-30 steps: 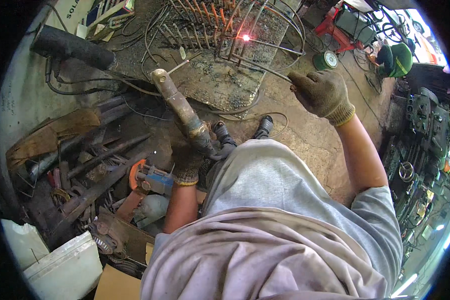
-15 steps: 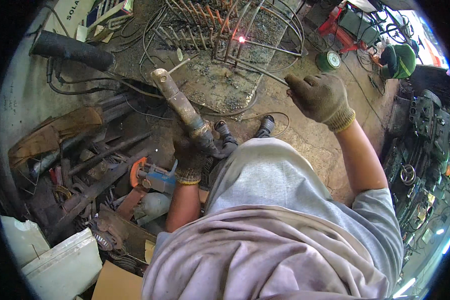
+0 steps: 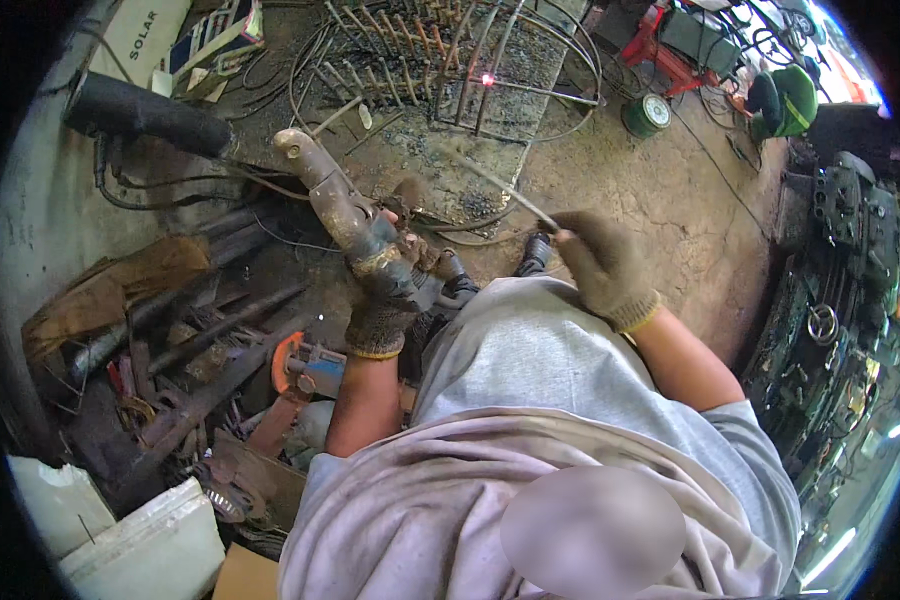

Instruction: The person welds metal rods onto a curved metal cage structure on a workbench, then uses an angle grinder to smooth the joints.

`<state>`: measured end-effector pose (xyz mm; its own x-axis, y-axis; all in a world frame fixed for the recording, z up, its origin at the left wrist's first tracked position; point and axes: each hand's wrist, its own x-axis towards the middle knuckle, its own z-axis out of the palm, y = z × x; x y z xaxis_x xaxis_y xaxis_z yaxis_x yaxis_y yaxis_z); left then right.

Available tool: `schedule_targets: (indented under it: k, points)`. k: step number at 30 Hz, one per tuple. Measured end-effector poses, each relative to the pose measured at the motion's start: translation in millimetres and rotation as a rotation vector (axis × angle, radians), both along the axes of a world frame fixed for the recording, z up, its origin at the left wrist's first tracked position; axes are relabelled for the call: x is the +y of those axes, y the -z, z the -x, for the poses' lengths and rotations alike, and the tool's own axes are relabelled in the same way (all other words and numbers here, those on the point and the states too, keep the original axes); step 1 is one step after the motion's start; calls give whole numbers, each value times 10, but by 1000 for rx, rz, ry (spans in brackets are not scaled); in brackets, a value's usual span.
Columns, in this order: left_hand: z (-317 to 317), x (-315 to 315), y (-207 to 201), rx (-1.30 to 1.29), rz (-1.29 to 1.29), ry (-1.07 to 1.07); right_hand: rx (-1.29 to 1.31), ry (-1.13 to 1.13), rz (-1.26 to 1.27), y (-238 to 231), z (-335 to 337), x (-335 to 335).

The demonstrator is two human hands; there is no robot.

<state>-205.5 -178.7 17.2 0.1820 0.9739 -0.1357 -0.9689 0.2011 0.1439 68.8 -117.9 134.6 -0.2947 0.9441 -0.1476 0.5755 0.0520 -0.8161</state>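
In my left hand, gloved and wrapped round its lower end, is a worn brown welding electrode holder. A short thin electrode sticks out near its top. My right hand, also gloved, is closed round a thin metal rod that slants up to the left. The rod's far end is blurred. Beyond it, a frame of metal bars and rings stands on a dark metal plate. A small red glowing spot shows at a joint of the frame, apart from the rod.
Rows of short metal rods stand on the plate. Scrap metal and an orange-and-blue tool lie at left, under a thick black tube. A green round tin, a red stand and dark machinery are at right. Cables trail across the floor.
My right hand has drawn down and left with the rod, away from the frame. The electrode holder has shifted slightly left. The glow at the joint looks dimmer.
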Motion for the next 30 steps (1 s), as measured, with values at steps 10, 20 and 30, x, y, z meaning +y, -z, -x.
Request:
schedule_targets:
  k: [10, 20, 30]
  points:
    - [101, -45, -95, 634, 49, -12, 16, -376, -41, 266, 628, -30]
    - [221, -91, -50, 117, 123, -182, -223, 42, -398, 432, 543, 432]
    - [253, -68, -18, 260, 140, -207, -409, -115, -448, 581, 591, 1153]
